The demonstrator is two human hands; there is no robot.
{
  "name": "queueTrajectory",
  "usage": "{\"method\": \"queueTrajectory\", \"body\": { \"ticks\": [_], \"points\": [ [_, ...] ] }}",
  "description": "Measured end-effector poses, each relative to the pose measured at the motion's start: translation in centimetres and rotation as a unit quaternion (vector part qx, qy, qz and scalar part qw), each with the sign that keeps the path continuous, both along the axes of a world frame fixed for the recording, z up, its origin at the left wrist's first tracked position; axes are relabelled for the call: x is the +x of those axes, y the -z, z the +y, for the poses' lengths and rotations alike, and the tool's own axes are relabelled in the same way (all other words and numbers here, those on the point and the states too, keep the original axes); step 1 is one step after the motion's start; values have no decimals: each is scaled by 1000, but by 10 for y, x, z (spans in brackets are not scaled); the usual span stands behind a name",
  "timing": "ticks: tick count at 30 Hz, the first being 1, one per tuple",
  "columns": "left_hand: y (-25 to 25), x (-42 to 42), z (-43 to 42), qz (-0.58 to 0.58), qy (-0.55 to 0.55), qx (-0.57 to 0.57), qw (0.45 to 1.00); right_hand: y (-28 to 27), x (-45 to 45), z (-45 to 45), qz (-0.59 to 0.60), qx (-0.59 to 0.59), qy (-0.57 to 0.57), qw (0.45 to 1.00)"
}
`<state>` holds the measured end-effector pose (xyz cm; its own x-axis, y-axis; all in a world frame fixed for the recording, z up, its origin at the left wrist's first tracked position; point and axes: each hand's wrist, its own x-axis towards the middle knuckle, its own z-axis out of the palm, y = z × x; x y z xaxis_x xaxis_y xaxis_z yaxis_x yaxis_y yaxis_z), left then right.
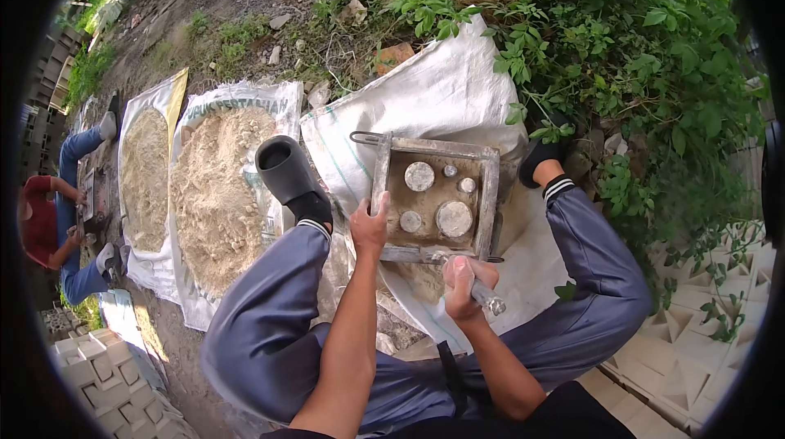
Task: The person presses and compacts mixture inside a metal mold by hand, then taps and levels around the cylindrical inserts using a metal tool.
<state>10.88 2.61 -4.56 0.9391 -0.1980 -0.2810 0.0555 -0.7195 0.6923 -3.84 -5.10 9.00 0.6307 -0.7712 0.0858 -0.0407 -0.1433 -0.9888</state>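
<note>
A square wooden frame [437, 147] lies on a white sack between my legs. Inside it, several round pale discs, such as the large one [454, 219], sit in fine brown powder. My left hand [370, 225] rests at the frame's left side near the lower corner, its thumb and fingers around the edge. Beyond the lower right edge, my right hand [468, 284] is wrapped round a dusty metal rod [493, 304], whose thick end points down and right. The rod's other end reaches the frame's lower edge.
Heaps of sandy powder [217, 194] lie on sacks at the left. Farther left sits a co-worker [45, 218]. Green plants [638, 63] grow at the upper right. Stacked pale blocks [695, 341] stand at the lower right. A black shoe [282, 163] is beside the frame.
</note>
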Motion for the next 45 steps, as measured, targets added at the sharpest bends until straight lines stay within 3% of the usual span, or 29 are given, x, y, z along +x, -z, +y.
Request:
{"method": "queueTrajectory", "body": {
  "ticks": [3, 8, 10, 11, 14, 16, 18, 20, 24, 27, 32, 35, 39, 41, 44, 45],
  "points": [
    [17, 2, 3, 70, 4, -177, 982, 33, 4, 6, 17, -63, -33, 997],
    [13, 4, 3, 58, 1, -97, 994, -5, 26, 12, 35, -13, -47, 998],
    [17, 1, 3, 95, -32, -220, 970, 19, 19, 18, -14, -22, -49, 998],
    [35, 3, 5, 111, -14, -224, 968, 36, 16, 21, -29, -30, -48, 998],
    [34, 2, 4, 94, -9, -245, 965, 9, 31, 21, 8, -9, -54, 998],
    [26, 6, 3, 100, -7, -220, 970, 3, 31, 28, 17, 20, -49, 998],
    [23, 2, 9, 115, -9, -195, 974, 22, 28, 33, -22, -24, -49, 998],
    [21, 4, 5, 126, -4, -242, 962, 30, 30, 31, -34, -43, -49, 997],
    [19, 3, 3, 113, -14, -223, 968, -5, 32, 18, 25, 0, -102, 994],
    [25, 3, 6, 97, 2, -234, 967, 13, 5, 17, -84, -14, -38, 996],
    [28, 2, 4, 100, -6, -245, 964, 11, 0, -3, 11, 55, -29, 998],
    [28, 3, 7, 104, -16, -180, 978, 0, -21, -11, -74, 24, 22, 997],
    [30, 2, -2, 76, -6, -227, 971, 11, -23, -28, 25, 6, -33, 999],
    [28, 3, 2, 86, -11, -218, 972, -11, -27, -27, 15, 2, 4, 1000],
    [25, 3, 4, 87, -6, -175, 981, 6, -34, -27, -32, -13, 39, 999],
    [24, 2, 3, 68, -7, -189, 980, 11, -32, -29, -2, -51, 3, 999]
  ]
}}
